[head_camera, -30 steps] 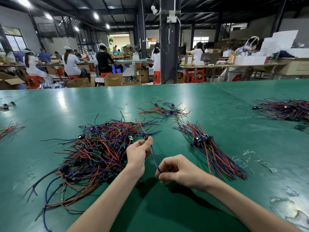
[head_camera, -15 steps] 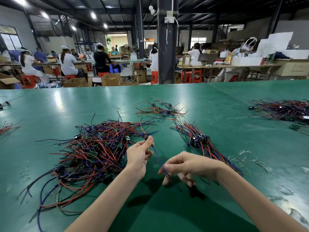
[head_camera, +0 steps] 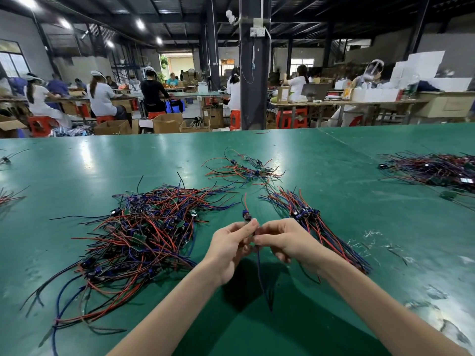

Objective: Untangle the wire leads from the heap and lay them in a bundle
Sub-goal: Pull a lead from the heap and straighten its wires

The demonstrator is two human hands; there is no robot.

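While your forearms reach in over the green surface point(head_camera: 359, 163), a single wire lead point(head_camera: 260, 273) hangs between your hands, its dark blue tail dropping toward you with its tip close to the surface. Your left hand point(head_camera: 231, 244) and right hand point(head_camera: 285, 238) meet fingertip to fingertip, each grip pinched on the lead just below its small dark connector block point(head_camera: 246, 216), from which a short red end and a dark one stand up. To your left lies the heap point(head_camera: 144, 235), a broad tangle of red, blue and black leads with small green boards caught in it, strands trailing toward the near edge. Just right of your right hand lies the bundle point(head_camera: 331, 235), its leads roughly parallel and their connector blocks gathered together. Beyond both sits a smaller loose cluster point(head_camera: 244, 172) of mostly red leads, and well off to the right another dark pile point(head_camera: 434, 170). Behind the surface, workers point(head_camera: 101, 98) in white sit on red stools point(head_camera: 39, 124) among cardboard boxes point(head_camera: 167, 123).
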